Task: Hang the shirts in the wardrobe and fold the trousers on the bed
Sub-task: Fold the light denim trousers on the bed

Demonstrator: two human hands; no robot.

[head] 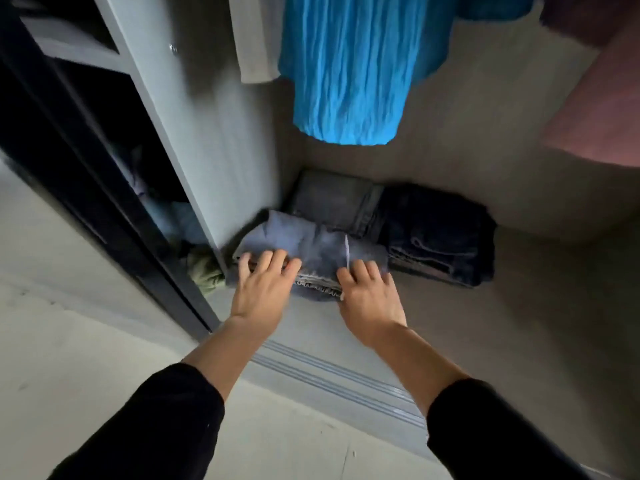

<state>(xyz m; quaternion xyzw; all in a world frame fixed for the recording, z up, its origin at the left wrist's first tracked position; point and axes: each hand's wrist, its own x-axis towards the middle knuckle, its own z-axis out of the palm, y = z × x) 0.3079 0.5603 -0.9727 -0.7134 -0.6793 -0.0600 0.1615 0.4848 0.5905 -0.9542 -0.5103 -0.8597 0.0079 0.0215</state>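
**Where the folded trousers lie: wardrobe floor, head view**

As the camera looks down into the open wardrobe, both forearms reach fwd out of black sleeves (pixel 156 427). The left hand (pixel 263 285) lies on top of the light-blue folded jeans (pixel 311 242), near their L front edge, w/ fingers fanned apart and laid on the cloth. The right hand (pixel 370 296) lies on the same pile at its R front corner, fingers side by side and lightly bent, thumb next to the frayed hem.

Grip, both hands: spread, resting on the denim, nothing pinched. Whether either thumb hooks under the pile can't be told.

The pile sits on the wardrobe floor (pixel 519 289), its L end by the foot of the upright partition (pixel 207 133). Just behind it, touching, lie grey folded jeans (pixel 332 199). Dark folded jeans (pixel 436 230) adjoin both on the R.

Overhead hang a turquoise garment (pixel 349 64), a white garment (pixel 254 39) to its L, and a dusky-pink garment (pixel 595 109) at the R edge. A sliding-door track (pixel 339 375) runs across the front, below the wrists. L of the partition is a darker compartment w/ crumpled clothes, incl. an olive-green cloth (pixel 204 271) at the bottom.
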